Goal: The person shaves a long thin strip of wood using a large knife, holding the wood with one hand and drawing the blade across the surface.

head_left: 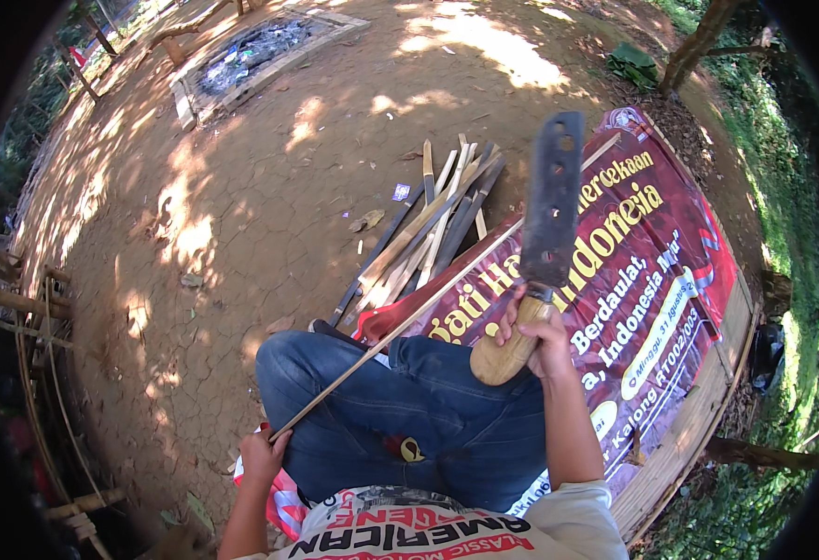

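Note:
My right hand point(538, 338) is wrapped round the wooden handle of a machete point(551, 210), whose broad dark blade with several holes points up and away from me. Closed on the near end of a long thin bamboo strip point(363, 362), my left hand point(262, 455) rests beside my left knee. The strip slants across my lap to the far right and passes behind the blade, apart from it as far as I can tell. Beyond my knees lies a loose pile of split bamboo pieces point(433, 224), some pale, some dark.
I sit on a bamboo platform point(675, 467) covered by a dark red printed banner point(652, 252). Cracked bare earth point(241, 205) spreads ahead. A bordered ash pit point(265, 58) lies at the far left, bamboo poles point(41, 308) stand at the left, and a tree trunk point(699, 47) rises at the far right.

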A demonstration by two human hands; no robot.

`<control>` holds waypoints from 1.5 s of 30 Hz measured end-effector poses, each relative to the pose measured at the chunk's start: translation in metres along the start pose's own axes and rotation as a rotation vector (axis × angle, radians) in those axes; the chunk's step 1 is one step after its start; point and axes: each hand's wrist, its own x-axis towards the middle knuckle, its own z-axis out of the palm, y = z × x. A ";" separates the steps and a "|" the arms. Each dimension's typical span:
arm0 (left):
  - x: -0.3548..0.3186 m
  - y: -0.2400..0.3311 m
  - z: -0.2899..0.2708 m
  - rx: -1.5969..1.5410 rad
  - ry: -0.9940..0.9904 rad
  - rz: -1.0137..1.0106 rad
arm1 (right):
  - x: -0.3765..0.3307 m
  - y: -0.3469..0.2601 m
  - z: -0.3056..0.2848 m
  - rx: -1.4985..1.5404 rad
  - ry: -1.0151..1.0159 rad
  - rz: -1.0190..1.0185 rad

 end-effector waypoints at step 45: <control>0.017 0.005 -0.012 -0.001 -0.097 0.007 | -0.055 0.060 0.015 -0.208 -0.002 0.463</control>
